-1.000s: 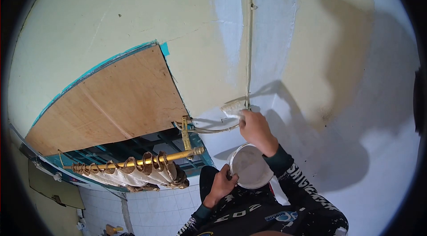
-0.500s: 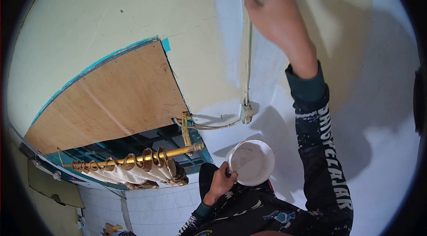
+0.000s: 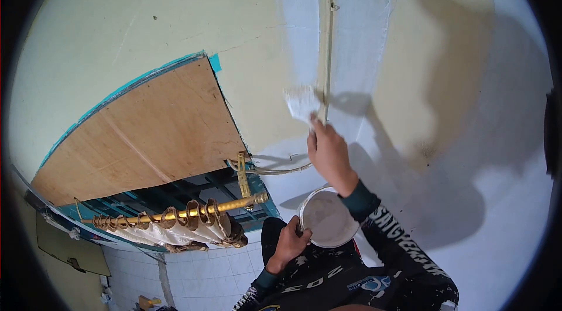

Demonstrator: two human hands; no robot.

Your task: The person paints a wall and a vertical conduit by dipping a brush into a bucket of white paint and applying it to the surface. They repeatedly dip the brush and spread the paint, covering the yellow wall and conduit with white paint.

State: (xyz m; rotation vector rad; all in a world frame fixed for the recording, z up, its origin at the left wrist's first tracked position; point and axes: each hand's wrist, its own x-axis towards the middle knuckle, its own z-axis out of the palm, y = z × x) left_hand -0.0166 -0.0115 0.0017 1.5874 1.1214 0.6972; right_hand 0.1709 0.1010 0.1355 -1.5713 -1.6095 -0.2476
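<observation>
A wide brush [image 3: 302, 103] with white-coated bristles is in my right hand [image 3: 332, 156], whose fingers are closed round its handle. The bristles are against or very near the wall, just left of the vertical conduit [image 3: 325, 36]. Below, my left hand [image 3: 290, 245] grips the rim of a white bucket [image 3: 333, 217] that holds pale paint. A white painted strip [image 3: 300, 36] runs beside the conduit on the cream wall [image 3: 246, 88].
A wooden panel [image 3: 140, 129] covers the upper window at the left. Below it, a golden rod [image 3: 228, 202] carries a bunched curtain [image 3: 170, 232]. Cables [image 3: 275, 169] run along the wall. Tiles [image 3: 211, 270] show at the bottom.
My right hand has come down with the brush, from the top of the view to just above the bucket. My left hand and the bucket are almost where they were.
</observation>
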